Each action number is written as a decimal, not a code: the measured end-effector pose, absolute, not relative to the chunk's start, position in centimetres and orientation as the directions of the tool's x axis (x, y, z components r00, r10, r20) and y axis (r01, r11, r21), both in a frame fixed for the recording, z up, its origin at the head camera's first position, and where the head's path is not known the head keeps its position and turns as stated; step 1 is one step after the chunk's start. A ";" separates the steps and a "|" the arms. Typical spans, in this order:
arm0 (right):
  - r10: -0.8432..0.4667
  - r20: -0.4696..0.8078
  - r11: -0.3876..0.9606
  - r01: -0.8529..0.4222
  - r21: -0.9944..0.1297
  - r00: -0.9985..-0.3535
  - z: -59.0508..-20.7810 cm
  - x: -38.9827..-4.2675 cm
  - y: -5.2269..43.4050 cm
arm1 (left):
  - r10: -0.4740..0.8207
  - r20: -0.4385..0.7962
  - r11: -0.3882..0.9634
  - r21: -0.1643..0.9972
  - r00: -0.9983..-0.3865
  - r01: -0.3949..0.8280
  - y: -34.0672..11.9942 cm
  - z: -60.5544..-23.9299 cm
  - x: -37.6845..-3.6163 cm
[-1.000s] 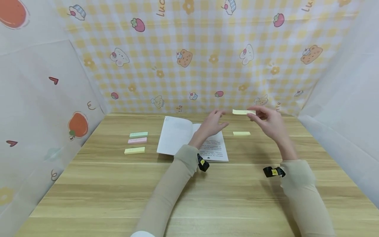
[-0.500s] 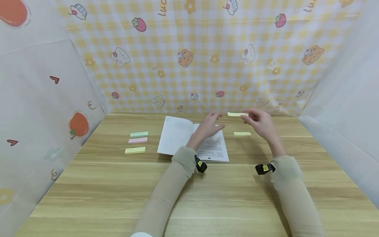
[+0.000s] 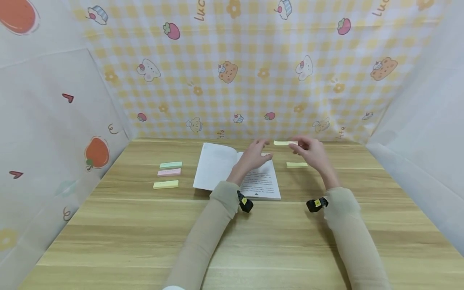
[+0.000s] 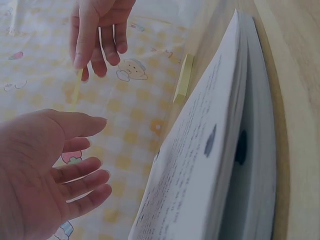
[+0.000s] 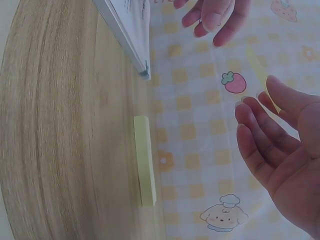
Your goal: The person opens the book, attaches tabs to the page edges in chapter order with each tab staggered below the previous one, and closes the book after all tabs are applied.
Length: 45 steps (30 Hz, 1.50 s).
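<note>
My right hand [image 3: 295, 146] pinches one end of a thin yellow sticky strip [image 3: 284, 143] in the air past the book's far right corner. The wrist views show the same strip [image 4: 76, 90] hanging from the fingertips [image 4: 82, 62] and edge-on [image 5: 261, 67] by the right hand [image 5: 260, 107]. My left hand [image 3: 264, 150] hovers open over the right page of an open book [image 3: 217, 165], fingers spread and holding nothing [image 4: 92, 160], a short gap from the strip. A yellow sticky pad [image 3: 297, 164] lies on the table right of the book, below the right hand.
Green [image 3: 170, 164], pink [image 3: 168, 172] and yellow [image 3: 165, 184] sticky pads lie in a column left of the book. Patterned cloth walls [image 3: 232, 80] close in the wooden table [image 3: 145, 241] at the back and both sides.
My right hand has carried the yellow strip left and lower, closer to the left hand and the book. The left hand stayed over the page, dropping slightly.
</note>
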State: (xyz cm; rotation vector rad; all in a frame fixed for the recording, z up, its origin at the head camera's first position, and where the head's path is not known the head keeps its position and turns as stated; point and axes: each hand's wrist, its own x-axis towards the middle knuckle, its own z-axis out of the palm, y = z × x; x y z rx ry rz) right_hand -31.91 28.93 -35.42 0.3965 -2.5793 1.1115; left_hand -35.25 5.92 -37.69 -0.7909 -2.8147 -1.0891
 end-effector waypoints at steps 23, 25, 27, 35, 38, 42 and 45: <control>-0.136 0.249 0.646 -0.276 -0.711 -0.959 -38.0 -33.5 28.2 | 0.425 0.123 0.688 0.600 -0.897 0.408 5.7 -39.5 -36.2; -0.146 0.236 0.651 -0.273 -0.708 -0.961 -38.2 -33.6 28.2 | 0.421 0.122 0.689 0.601 -0.899 0.404 5.7 -39.5 -36.2; -0.162 0.233 0.651 -0.281 -0.705 -0.959 -38.3 -33.8 28.1 | 0.421 0.121 0.690 0.601 -0.899 0.404 5.7 -39.5 -36.2; -0.168 0.263 0.686 -0.304 -0.661 -0.950 -38.9 -34.2 28.0 | 0.433 0.109 0.724 0.549 -0.895 0.418 5.9 -39.7 -36.1; -0.178 0.263 0.696 -0.310 -0.648 -0.948 -39.0 -34.3 28.1 | 0.436 0.098 0.730 0.542 -0.894 0.416 6.0 -39.7 -36.1; -0.194 0.248 0.706 -0.310 -0.637 -0.949 -39.2 -34.3 28.2 | 0.441 0.085 0.742 0.525 -0.893 0.417 6.1 -39.8 -36.0; -0.193 0.223 0.713 -0.293 -0.637 -0.955 -39.3 -34.5 28.2 | 0.439 0.084 0.748 0.516 -0.894 0.416 6.2 -39.9 -35.9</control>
